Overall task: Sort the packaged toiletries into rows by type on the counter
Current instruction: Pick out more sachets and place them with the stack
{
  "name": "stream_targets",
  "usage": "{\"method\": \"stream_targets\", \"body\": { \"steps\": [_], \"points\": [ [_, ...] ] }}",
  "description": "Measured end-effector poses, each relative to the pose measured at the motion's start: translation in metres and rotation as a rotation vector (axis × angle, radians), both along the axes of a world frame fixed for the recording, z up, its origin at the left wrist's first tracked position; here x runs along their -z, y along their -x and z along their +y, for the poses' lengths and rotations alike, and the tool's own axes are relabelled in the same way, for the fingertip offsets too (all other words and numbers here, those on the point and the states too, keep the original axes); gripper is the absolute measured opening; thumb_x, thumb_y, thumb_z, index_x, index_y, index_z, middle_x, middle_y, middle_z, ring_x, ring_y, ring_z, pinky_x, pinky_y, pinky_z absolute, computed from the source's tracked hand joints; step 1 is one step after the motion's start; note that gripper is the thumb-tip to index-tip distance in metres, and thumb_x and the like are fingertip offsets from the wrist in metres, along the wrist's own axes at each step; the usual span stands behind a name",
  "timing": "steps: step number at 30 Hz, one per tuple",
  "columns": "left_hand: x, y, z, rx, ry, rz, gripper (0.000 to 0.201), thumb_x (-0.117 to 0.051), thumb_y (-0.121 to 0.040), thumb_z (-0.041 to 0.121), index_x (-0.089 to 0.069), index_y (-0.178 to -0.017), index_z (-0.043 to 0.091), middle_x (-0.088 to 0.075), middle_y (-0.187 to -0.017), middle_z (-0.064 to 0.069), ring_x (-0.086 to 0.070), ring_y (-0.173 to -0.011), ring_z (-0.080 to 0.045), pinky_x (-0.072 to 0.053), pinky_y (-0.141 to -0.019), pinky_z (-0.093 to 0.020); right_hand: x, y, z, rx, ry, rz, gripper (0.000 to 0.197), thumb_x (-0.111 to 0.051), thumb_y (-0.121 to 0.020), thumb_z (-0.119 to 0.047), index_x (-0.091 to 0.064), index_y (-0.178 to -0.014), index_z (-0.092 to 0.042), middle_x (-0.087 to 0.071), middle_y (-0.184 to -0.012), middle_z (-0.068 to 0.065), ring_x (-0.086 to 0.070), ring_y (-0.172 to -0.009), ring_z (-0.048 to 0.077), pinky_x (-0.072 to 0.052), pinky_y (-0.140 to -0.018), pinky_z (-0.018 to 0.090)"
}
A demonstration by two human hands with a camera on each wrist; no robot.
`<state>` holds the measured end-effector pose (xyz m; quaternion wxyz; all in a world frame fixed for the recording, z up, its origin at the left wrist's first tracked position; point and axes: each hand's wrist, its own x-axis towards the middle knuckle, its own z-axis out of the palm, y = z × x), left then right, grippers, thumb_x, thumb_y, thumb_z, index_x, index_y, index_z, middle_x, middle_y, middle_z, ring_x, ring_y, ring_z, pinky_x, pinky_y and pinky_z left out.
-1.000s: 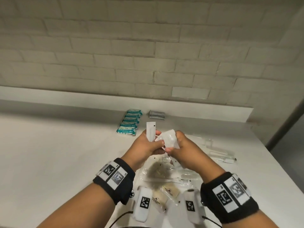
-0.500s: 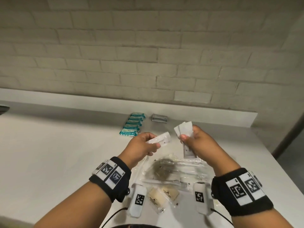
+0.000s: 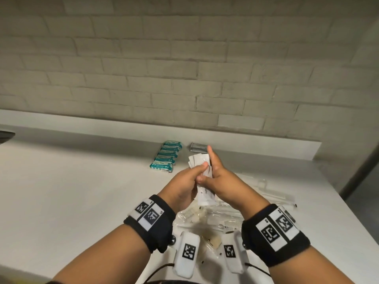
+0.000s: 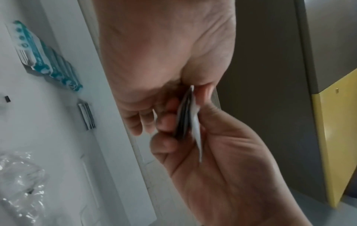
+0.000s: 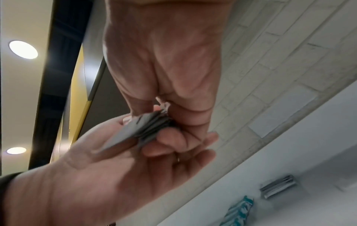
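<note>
Both hands meet above the white counter [image 3: 82, 191] on one stack of white sachets [image 3: 202, 163]. My left hand [image 3: 196, 175] pinches the stack from the left, thumb on top. My right hand [image 3: 213, 171] grips it from the right, index finger pointing up. The left wrist view shows the sachets [image 4: 190, 116] edge-on between both hands, and the right wrist view shows the sachets [image 5: 139, 130] fanned. A row of teal packets [image 3: 166, 156] lies near the back ledge, with a small stack of grey sachets [image 3: 198, 147] to its right.
A pile of clear-wrapped items [image 3: 209, 218] lies on the counter under my wrists, and more clear-wrapped pieces [image 3: 272, 193] lie to the right. A brick wall [image 3: 184, 68] rises behind the ledge. The counter's right edge drops off near a dark doorway.
The hands were apart, the left with one white sachet and the right with a few. They have come together and the sachets are now in one stack.
</note>
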<state>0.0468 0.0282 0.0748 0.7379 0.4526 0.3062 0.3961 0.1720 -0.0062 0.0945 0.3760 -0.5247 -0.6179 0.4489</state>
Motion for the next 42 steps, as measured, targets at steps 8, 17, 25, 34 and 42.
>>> {"method": "stream_targets", "body": {
  "steps": [8,17,25,34,42],
  "points": [
    [-0.008,-0.007,0.009,-0.139,0.073,-0.178,0.009,-0.051,-0.097,0.016,-0.057,-0.103,0.013,-0.067,-0.080,-0.007,-0.068,-0.080,-0.023,-0.056,-0.071,-0.036,0.012,0.000,-0.008,0.229,0.090,0.277,0.086,-0.062,-0.092,-0.010,-0.005,-0.152,-0.034,-0.067,-0.095,0.014,-0.066,-0.058,0.027,-0.052,-0.052,0.034],
    [-0.012,-0.015,0.009,-0.070,0.058,0.038,0.041,-0.058,-0.079,-0.003,-0.047,-0.118,-0.008,-0.055,-0.062,-0.012,-0.053,-0.052,-0.019,-0.047,-0.045,-0.025,-0.005,-0.010,-0.009,0.031,-0.289,-0.561,0.141,-0.089,-0.052,-0.044,0.022,-0.136,-0.060,-0.004,-0.155,-0.020,-0.011,-0.144,0.007,-0.022,-0.115,0.031],
    [-0.017,-0.015,0.004,0.032,-0.004,0.206,0.030,-0.040,-0.082,-0.009,-0.057,-0.087,0.015,-0.051,-0.064,-0.005,-0.048,-0.061,-0.016,-0.037,-0.056,-0.026,-0.013,-0.015,0.002,-0.062,-0.434,-0.714,0.128,-0.079,-0.063,-0.035,0.020,-0.142,-0.054,-0.029,-0.140,-0.011,-0.027,-0.135,0.008,-0.040,-0.104,0.028],
    [-0.013,-0.023,0.014,-0.008,0.133,0.128,0.021,-0.047,-0.088,0.003,-0.056,-0.070,0.010,-0.049,-0.053,-0.004,-0.048,-0.049,-0.014,-0.044,-0.046,-0.022,-0.008,-0.017,0.010,-0.067,-0.403,-0.746,0.123,-0.081,-0.063,-0.035,0.008,-0.146,-0.051,-0.033,-0.128,-0.011,-0.031,-0.125,0.007,-0.037,-0.102,0.024],
    [-0.003,-0.020,0.047,-0.289,0.195,-0.354,0.027,-0.041,-0.099,0.010,-0.054,-0.123,0.013,-0.050,-0.057,0.001,-0.058,-0.071,-0.016,-0.051,-0.062,-0.028,0.001,-0.026,0.030,0.209,0.174,0.028,0.039,-0.060,-0.090,-0.039,-0.057,-0.118,-0.013,-0.061,-0.108,0.005,-0.062,-0.084,0.016,-0.050,-0.079,0.035]
  ]
}}
